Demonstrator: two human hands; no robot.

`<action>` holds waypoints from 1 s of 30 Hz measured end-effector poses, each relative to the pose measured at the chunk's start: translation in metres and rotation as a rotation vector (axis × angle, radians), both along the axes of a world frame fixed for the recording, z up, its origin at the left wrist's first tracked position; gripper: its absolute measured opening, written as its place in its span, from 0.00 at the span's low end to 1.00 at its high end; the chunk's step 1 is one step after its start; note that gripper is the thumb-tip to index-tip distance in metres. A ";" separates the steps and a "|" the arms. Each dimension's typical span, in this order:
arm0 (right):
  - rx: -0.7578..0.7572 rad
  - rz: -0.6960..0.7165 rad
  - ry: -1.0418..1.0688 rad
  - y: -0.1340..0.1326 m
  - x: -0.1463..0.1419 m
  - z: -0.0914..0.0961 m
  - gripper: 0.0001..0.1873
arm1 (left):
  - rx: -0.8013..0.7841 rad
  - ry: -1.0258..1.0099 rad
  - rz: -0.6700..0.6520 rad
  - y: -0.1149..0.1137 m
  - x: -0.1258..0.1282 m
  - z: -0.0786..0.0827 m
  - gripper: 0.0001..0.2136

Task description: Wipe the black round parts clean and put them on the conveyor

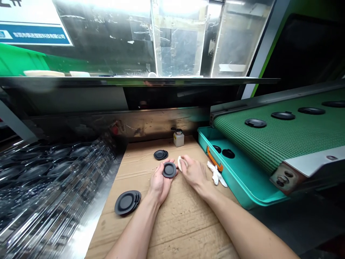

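Observation:
My left hand is closed around the edge of a round black lid, holding it face up over the cardboard sheet. Just to its right, my right hand pinches a small white cloth near the lid's rim. Beyond the left hand lies a small black lid pair. A stack of several larger black lids rests on the cardboard to the left of my left forearm. A small whitish bottle with a dark top stands at the far side.
On the right, a green conveyor belt carries several black lids above a teal bin with black pieces inside. White gloves lie beside the bin. Clear plastic trays of black parts fill the left. A metal shelf crosses behind.

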State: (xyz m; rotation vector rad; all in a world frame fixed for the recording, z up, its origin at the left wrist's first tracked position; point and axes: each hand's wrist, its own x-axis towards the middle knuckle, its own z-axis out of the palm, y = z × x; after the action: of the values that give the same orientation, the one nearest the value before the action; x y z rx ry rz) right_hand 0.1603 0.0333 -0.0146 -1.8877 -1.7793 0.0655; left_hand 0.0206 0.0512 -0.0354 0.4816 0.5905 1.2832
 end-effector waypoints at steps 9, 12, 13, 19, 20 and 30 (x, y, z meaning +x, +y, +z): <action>0.030 -0.066 0.130 0.012 0.020 -0.009 0.19 | -0.097 -0.024 -0.038 0.004 -0.002 0.002 0.12; 0.053 -0.056 0.182 0.012 0.019 -0.008 0.19 | -0.057 -0.011 -0.049 0.003 -0.001 0.001 0.11; 0.076 -0.050 0.209 0.012 0.019 -0.007 0.19 | -0.035 0.000 -0.050 0.002 -0.001 0.000 0.11; 0.149 0.166 0.309 -0.002 -0.005 -0.006 0.21 | 0.016 -0.007 0.003 0.000 0.003 -0.002 0.11; 0.137 0.230 0.265 -0.005 -0.012 -0.006 0.21 | 0.019 -0.007 0.021 -0.001 0.004 -0.002 0.11; 0.056 0.264 -0.072 -0.009 -0.037 -0.006 0.23 | -0.006 -0.005 0.057 -0.002 0.004 -0.002 0.09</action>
State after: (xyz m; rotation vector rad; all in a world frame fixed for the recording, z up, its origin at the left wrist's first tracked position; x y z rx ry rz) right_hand 0.1230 0.0240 -0.0209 -1.6262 -2.0483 0.0437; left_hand 0.0244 0.0492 -0.0370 0.4589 0.6080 1.3363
